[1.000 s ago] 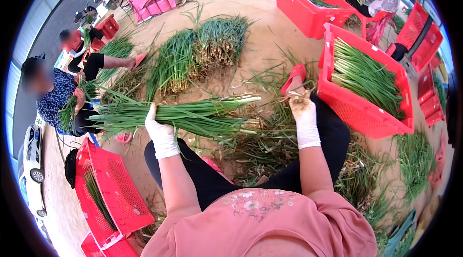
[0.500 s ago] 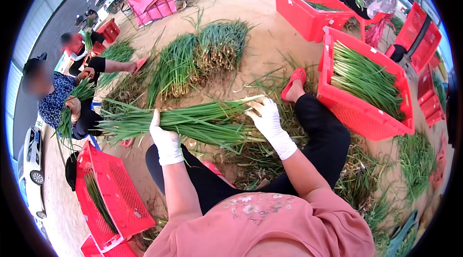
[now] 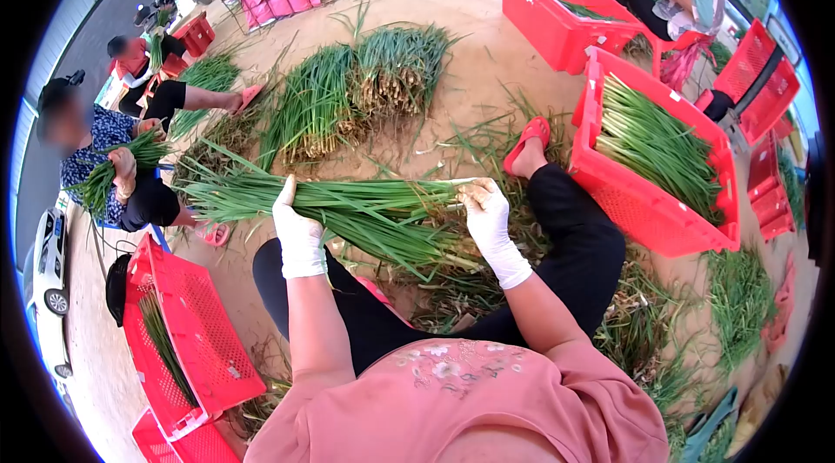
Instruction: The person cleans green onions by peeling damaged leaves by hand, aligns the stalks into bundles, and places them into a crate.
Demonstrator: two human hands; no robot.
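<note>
A long bunch of green stalks (image 3: 365, 211) lies across my lap, leaves to the left and pale ends to the right. My left hand (image 3: 297, 228), in a white glove, is wrapped round the leafy part with its thumb on top. My right hand (image 3: 485, 218), also gloved, pinches a whitish stalk at the root end of the bunch. Below the bunch, between my legs, loose leaves and trimmings (image 3: 470, 293) cover the ground. Beyond the bunch stand upright bundles of stalks (image 3: 400, 72) with brownish roots.
At the right, a red crate (image 3: 644, 206) holds green stalks, with another red crate (image 3: 557, 24) behind it. A red crate (image 3: 204, 341) with a few stalks stands at the lower left. A person (image 3: 96, 141) sits at the left holding greens; others sit farther back.
My left hand and the bunch have risen slightly in view. My right fingers have closed more tightly at the pale ends. The person at the left has raised their bunch.
</note>
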